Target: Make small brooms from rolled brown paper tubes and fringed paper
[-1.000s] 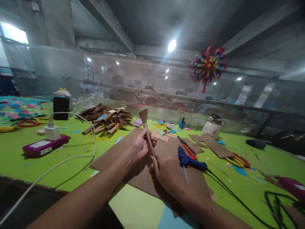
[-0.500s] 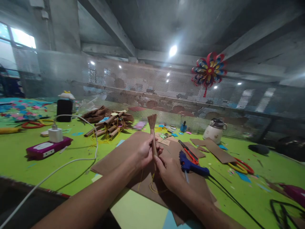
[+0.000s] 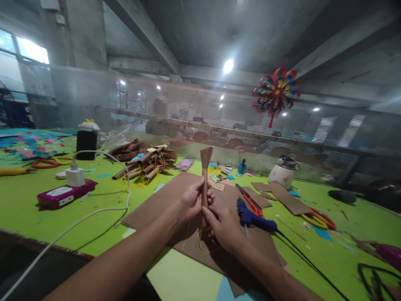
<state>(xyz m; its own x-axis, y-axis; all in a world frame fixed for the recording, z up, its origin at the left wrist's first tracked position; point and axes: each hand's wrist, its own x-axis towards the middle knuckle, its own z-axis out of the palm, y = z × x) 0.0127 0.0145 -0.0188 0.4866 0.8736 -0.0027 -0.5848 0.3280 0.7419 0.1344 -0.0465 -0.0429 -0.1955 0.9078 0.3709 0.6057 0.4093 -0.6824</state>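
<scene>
Between my two hands stands a small brown paper broom (image 3: 206, 161), nearly upright, with a fringed, fanned top and a rolled handle. My left hand (image 3: 194, 197) is closed round the upper part of the handle. Lower down, my right hand (image 3: 221, 223) pinches the handle between thumb and fingers. Yellow string (image 3: 202, 247) hangs in loops below the hands. Beneath them lie sheets of brown paper (image 3: 163, 200) on the green table. A blue glue gun (image 3: 255, 219) rests just right of my right hand, beside red-handled scissors (image 3: 250, 200).
A pile of brown paper rolls (image 3: 147, 161) with yellow string lies at the back left. Nearer left are a purple power strip (image 3: 67, 194) and a white cable (image 3: 128, 188). A white flask (image 3: 282, 172) and red-and-yellow scissors (image 3: 321, 219) are right. Perforated metal mesh (image 3: 200, 121) borders the back.
The broom has shifted slightly right and its fringed top has turned a little, leaning more to the right. Both hands keep their hold; the whole view has moved slightly.
</scene>
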